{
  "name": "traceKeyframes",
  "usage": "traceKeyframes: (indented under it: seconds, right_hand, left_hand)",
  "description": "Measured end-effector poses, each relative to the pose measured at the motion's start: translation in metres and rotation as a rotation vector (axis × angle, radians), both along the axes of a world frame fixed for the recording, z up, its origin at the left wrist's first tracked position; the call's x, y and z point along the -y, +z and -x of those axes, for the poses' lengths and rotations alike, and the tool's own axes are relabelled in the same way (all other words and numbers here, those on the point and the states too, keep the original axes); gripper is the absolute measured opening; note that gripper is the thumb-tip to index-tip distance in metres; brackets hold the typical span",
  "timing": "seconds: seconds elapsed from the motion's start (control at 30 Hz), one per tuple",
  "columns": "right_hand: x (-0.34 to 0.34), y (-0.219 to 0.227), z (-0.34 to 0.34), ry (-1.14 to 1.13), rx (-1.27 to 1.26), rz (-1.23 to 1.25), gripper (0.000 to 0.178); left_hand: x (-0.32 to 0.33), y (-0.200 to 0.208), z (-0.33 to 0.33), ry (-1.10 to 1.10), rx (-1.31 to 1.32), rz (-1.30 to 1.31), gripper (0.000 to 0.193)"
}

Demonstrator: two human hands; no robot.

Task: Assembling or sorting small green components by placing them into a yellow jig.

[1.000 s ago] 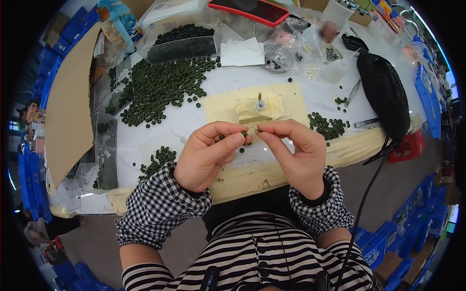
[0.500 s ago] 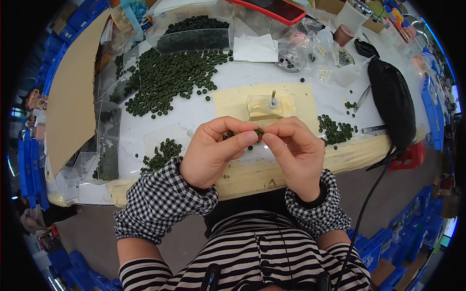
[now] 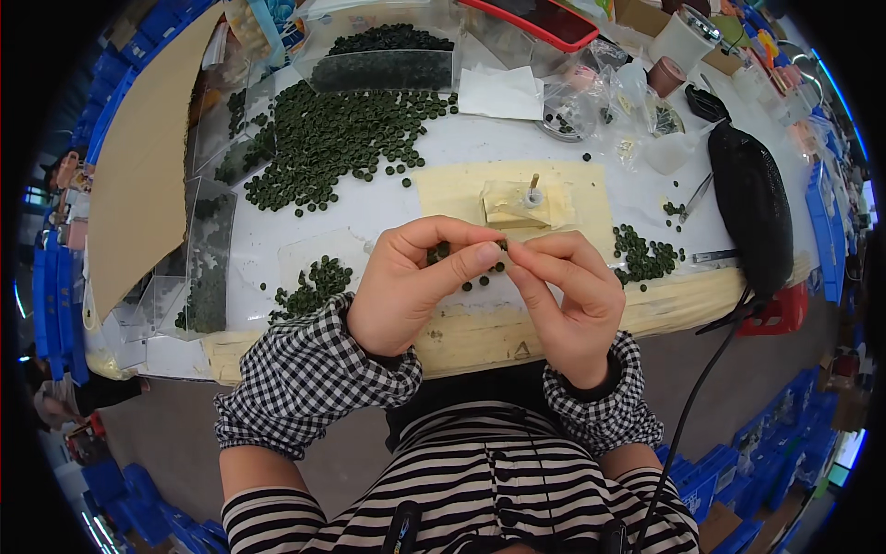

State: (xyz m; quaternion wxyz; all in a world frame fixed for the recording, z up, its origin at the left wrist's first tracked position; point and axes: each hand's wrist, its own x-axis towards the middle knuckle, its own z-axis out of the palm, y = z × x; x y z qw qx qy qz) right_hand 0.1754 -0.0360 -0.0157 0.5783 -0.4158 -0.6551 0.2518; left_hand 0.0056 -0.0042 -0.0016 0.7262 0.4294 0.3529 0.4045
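My left hand [image 3: 415,277] and my right hand [image 3: 577,300] meet above the table's near edge. Thumb and forefinger of each are pinched together around a small dark green bead-like disc [image 3: 502,246], mostly covered by the fingertips. More such discs [image 3: 484,280] show below and behind the left fingers; whether some are inside that hand I cannot tell. Just beyond my hands stands a pale yellow block [image 3: 506,210] with an upright peg [image 3: 534,182]. Small heaps of green discs lie left [image 3: 318,288] and right [image 3: 646,257] of my hands.
A large spread of green discs [image 3: 341,138] covers the back left, beside clear trays [image 3: 383,72]. White paper [image 3: 501,92], a red-edged phone [image 3: 535,20] and plastic bags [image 3: 628,111] lie farther back. Tweezers [image 3: 697,198] and a black mesh pouch [image 3: 752,198] are at the right.
The view has shifted slightly, moving the tabletop things a little to the right in the picture. Both hands still pinch the disc; the right hand's fingers have turned slightly.
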Motion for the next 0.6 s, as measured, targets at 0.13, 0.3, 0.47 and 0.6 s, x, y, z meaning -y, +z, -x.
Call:
traceKeyframes:
  seconds: [0.13,0.3,0.47,0.6]
  right_hand:
    - [0.000,-0.001,-0.002,0.026,-0.037,0.021,0.027]
    - [0.001,-0.001,-0.003,0.069,-0.058,0.051,0.027]
    - [0.000,-0.001,-0.005,0.115,-0.049,0.060,0.026]
    - [0.001,-0.001,-0.007,0.143,-0.052,0.058,0.025]
  left_hand:
    - [0.000,-0.002,0.001,0.021,-0.102,-0.162,0.018]
    - [0.002,-0.004,0.001,0.119,-0.276,-0.410,0.021]
    - [0.002,0.006,0.006,0.090,-0.424,-0.623,0.022]
    - [0.001,0.002,0.004,0.061,-0.307,-0.485,0.022]
